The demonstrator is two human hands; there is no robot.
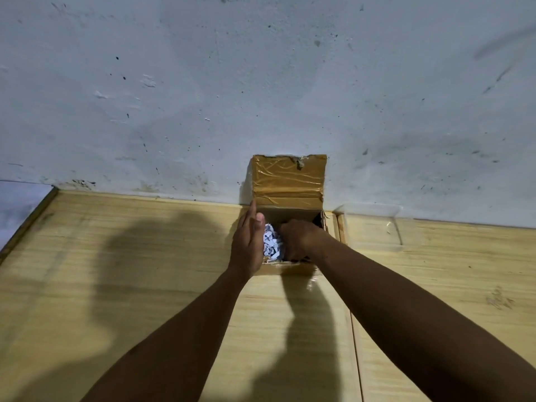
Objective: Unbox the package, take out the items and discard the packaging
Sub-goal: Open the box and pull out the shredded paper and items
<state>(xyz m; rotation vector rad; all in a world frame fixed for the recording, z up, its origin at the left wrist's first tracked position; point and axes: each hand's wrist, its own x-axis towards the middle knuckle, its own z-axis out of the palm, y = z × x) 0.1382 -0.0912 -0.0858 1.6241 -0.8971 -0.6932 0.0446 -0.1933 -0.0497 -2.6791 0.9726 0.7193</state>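
A small cardboard box (288,269) stands on the wooden table against the wall, its taped lid flap (288,178) raised behind it. Shredded white paper (272,242) fills the left part of the opening. My left hand (248,245) lies flat against the box's left side, fingers straight, thumb at the rim. My right hand (298,237) is down inside the box with its fingers curled among the filling; what it grips is hidden.
The light wooden table (145,271) runs under both arms, with a seam right of the box. A clear plastic container (374,226) sits by the wall to the right. The pale wall (261,82) rises directly behind the box.
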